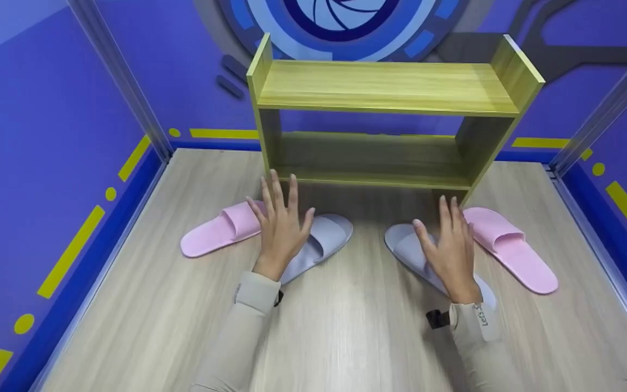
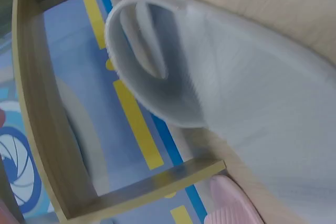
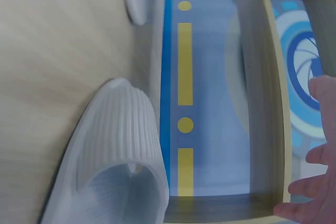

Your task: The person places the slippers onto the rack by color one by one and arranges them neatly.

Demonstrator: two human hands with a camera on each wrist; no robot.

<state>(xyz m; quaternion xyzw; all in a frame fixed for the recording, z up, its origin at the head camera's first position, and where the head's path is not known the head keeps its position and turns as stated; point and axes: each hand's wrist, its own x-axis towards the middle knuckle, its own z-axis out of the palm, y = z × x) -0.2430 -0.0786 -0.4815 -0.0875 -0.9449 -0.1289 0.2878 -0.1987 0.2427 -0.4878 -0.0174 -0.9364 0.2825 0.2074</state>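
My left hand (image 1: 282, 234) is held out with spread, straight fingers above the left grey slipper (image 1: 336, 231); its fingers also overlap the toe end of the left pink slipper (image 1: 204, 238) in the head view. The right hand (image 1: 451, 256), likewise empty with fingers extended, is over the right grey slipper (image 1: 402, 244). Just outside it lies the right pink slipper (image 1: 531, 267). Large in the left wrist view is a grey slipper (image 2: 252, 87). A ribbed slipper (image 3: 118, 129) fills the lower left of the right wrist view, and the right hand's fingertips (image 3: 304, 187) show at its right edge.
A wooden two-tier shelf (image 1: 384, 84) stands on the floor (image 1: 335, 326) beyond the slippers, against the patterned back wall (image 1: 199, 103). Blue-purple panels (image 1: 30, 163) with metal corner posts rise on both sides. Both shelf boards are bare.
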